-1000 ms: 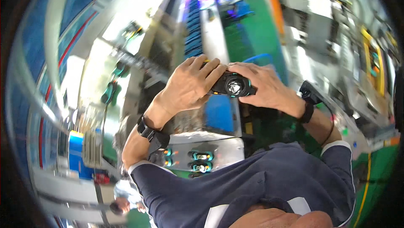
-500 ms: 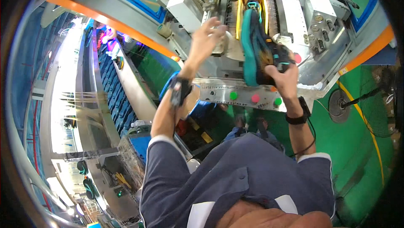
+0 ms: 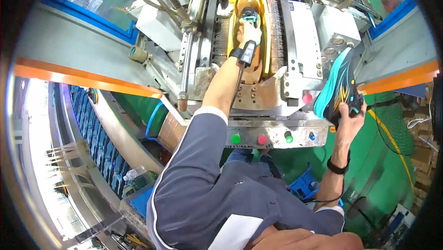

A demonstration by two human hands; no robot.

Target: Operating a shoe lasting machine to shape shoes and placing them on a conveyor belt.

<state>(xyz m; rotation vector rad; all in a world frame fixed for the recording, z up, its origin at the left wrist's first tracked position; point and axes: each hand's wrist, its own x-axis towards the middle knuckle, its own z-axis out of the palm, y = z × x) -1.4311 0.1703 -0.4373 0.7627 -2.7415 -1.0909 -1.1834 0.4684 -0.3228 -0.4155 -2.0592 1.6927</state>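
My left hand (image 3: pixel 249 32) reaches up into the yellow-lined bay (image 3: pixel 266 28) of a press machine and rests on a shoe (image 3: pixel 249 15) lying there; only the shoe's teal tip shows past my fingers. My right hand (image 3: pixel 349 115) is out to the right, below the machine's edge, gripping the heel end of a teal and black shoe (image 3: pixel 338 87) with orange streaks, its sole facing me and its toe pointing up. A dark band is on each wrist.
The machine's front panel (image 3: pixel 272 138) carries green, red and blue round buttons near my waist. Hoses and metal blocks (image 3: pixel 161 17) crowd the machine's left side. An orange rail (image 3: pixel 83 78) runs left, a green floor (image 3: pixel 378 171) lies right, with a blue crate (image 3: pixel 304 186) below.
My left hand has pushed deeper into the machine's bay. My right hand has carried the teal shoe away from the bay, out to the right and lower. The view has steadied on the machine.
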